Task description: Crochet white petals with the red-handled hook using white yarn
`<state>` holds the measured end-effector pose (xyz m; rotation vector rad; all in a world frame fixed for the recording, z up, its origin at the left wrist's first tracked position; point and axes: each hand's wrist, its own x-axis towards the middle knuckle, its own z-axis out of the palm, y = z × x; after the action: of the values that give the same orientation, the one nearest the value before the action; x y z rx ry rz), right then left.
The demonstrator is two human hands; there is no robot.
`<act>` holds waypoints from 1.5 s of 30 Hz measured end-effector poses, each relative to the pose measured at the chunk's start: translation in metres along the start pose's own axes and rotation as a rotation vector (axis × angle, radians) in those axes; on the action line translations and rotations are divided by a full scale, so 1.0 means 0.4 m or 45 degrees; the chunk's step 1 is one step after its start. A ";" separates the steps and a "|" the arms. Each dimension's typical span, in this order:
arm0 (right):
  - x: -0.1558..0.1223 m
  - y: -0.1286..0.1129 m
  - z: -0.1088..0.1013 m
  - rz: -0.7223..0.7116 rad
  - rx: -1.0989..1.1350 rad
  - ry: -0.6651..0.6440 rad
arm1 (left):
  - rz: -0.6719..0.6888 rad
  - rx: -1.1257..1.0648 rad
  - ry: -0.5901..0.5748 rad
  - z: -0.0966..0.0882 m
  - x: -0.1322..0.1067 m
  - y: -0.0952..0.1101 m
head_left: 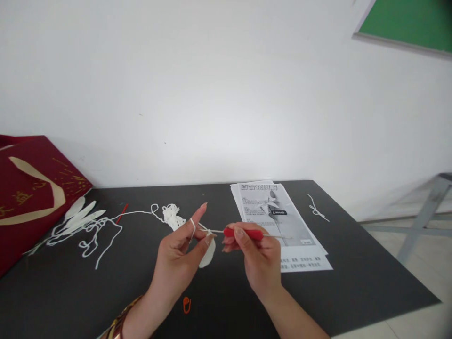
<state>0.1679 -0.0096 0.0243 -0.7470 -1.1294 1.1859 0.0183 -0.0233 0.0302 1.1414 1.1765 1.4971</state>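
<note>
My left hand (183, 254) pinches a small white crocheted piece (207, 253) between thumb and fingers, its petal-like end hanging below the thumb. White yarn loops around the raised left index finger. In my right hand (259, 256) is a crochet hook (243, 233) with a red handle, gripped between thumb and fingers. The hook's thin metal shaft points left and meets the top of the crocheted piece; its tip is hidden at the stitches. Behind the left hand lies a loose heap of white yarn (171, 214).
At left, finished white petals (79, 214) and tangled yarn lie beside a dark red gift bag (38, 188). A red needle-like stick (122, 213) rests near them. Printed sheets (300, 221) lie behind my right hand. An orange stitch marker (187, 305) sits in front; a yarn scrap (317, 212) lies far right.
</note>
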 end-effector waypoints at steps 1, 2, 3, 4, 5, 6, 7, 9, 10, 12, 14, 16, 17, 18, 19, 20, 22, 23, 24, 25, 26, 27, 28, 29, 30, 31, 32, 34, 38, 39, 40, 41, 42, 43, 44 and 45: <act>-0.006 0.000 -0.001 -0.150 -0.146 -0.029 | -0.041 -0.061 -0.006 0.003 0.001 0.003; -0.011 0.000 -0.003 -0.309 -0.298 -0.067 | -0.104 -0.151 -0.020 0.004 0.001 0.006; -0.015 0.000 -0.006 -0.476 -0.441 -0.117 | -0.184 -0.260 -0.034 0.004 0.002 0.009; -0.017 0.000 -0.009 -0.645 -0.565 -0.175 | -0.267 -0.376 -0.056 0.003 0.003 0.013; -0.018 0.001 -0.013 -0.800 -0.658 -0.240 | -0.346 -0.487 -0.086 0.000 0.005 0.016; -0.018 0.002 -0.017 -0.927 -0.721 -0.303 | -0.416 -0.583 -0.128 -0.005 0.007 0.020; -0.017 0.003 -0.021 -1.019 -0.749 -0.360 | -0.477 -0.669 -0.181 -0.010 0.009 0.024; -0.013 0.004 -0.026 -1.050 -0.706 -0.424 | -0.575 -0.792 -0.296 -0.021 0.015 0.030; -0.011 0.004 -0.027 -0.989 -0.641 -0.423 | -0.610 -0.825 -0.347 -0.027 0.019 0.033; -0.007 0.003 -0.026 -0.792 -0.448 -0.383 | -0.642 -0.851 -0.418 -0.037 0.024 0.037; -0.003 0.003 -0.023 -0.581 -0.233 -0.344 | -0.640 -0.846 -0.462 -0.043 0.027 0.039; -0.001 0.003 -0.020 -0.388 -0.026 -0.315 | -0.624 -0.838 -0.493 -0.046 0.027 0.040; 0.000 0.003 -0.020 -0.307 0.062 -0.304 | -0.617 -0.833 -0.503 -0.047 0.027 0.040; 0.002 0.002 -0.020 -0.237 0.134 -0.299 | -0.612 -0.829 -0.510 -0.048 0.026 0.041; 0.004 0.000 -0.021 -0.183 0.189 -0.300 | -0.604 -0.826 -0.515 -0.048 0.026 0.042; 0.006 -0.002 -0.023 -0.147 0.230 -0.302 | -0.597 -0.821 -0.519 -0.049 0.026 0.043; 0.011 -0.009 -0.026 -0.113 0.283 -0.307 | -0.577 -0.812 -0.533 -0.053 0.026 0.047; 0.014 -0.012 -0.028 -0.102 0.302 -0.309 | -0.567 -0.811 -0.537 -0.055 0.026 0.049; 0.016 -0.016 -0.030 -0.096 0.321 -0.306 | -0.560 -0.810 -0.538 -0.057 0.026 0.051; 0.019 -0.019 -0.032 -0.090 0.334 -0.304 | -0.558 -0.812 -0.535 -0.060 0.027 0.053; 0.020 -0.021 -0.034 -0.088 0.345 -0.304 | -0.559 -0.816 -0.532 -0.062 0.027 0.054; 0.022 -0.023 -0.035 -0.085 0.353 -0.306 | -0.564 -0.815 -0.534 -0.065 0.027 0.054; 0.023 -0.024 -0.037 -0.084 0.362 -0.310 | -0.575 -0.814 -0.541 -0.067 0.027 0.054; 0.023 -0.025 -0.038 -0.083 0.371 -0.313 | -0.587 -0.816 -0.553 -0.069 0.027 0.053; 0.023 -0.026 -0.040 -0.081 0.377 -0.317 | -0.594 -0.819 -0.566 -0.070 0.027 0.052; 0.024 -0.026 -0.041 -0.077 0.381 -0.323 | -0.603 -0.824 -0.580 -0.071 0.027 0.051; 0.024 -0.027 -0.042 -0.073 0.384 -0.328 | -0.611 -0.832 -0.594 -0.072 0.028 0.049; 0.025 -0.029 -0.044 -0.067 0.387 -0.341 | -0.632 -0.865 -0.624 -0.074 0.028 0.047; 0.030 -0.035 -0.049 -0.068 0.390 -0.376 | -0.693 -0.928 -0.705 -0.077 0.027 0.045; 0.031 -0.036 -0.050 -0.069 0.388 -0.389 | -0.707 -0.933 -0.716 -0.077 0.026 0.045; 0.032 -0.037 -0.052 -0.072 0.384 -0.399 | -0.719 -0.933 -0.725 -0.077 0.025 0.046; 0.032 -0.038 -0.053 -0.075 0.377 -0.406 | -0.727 -0.929 -0.728 -0.078 0.024 0.046; 0.032 -0.039 -0.055 -0.079 0.368 -0.413 | -0.734 -0.923 -0.735 -0.078 0.023 0.047; 0.032 -0.040 -0.057 -0.085 0.358 -0.422 | -0.739 -0.921 -0.744 -0.077 0.022 0.048; 0.032 -0.041 -0.058 -0.091 0.348 -0.430 | -0.749 -0.919 -0.754 -0.077 0.021 0.048; 0.031 -0.042 -0.061 -0.095 0.340 -0.441 | -0.758 -0.917 -0.764 -0.077 0.021 0.049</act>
<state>0.1960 0.0007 0.0357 -0.2988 -1.2366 1.4033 -0.0153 -0.0231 0.0467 0.5854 0.4232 0.8853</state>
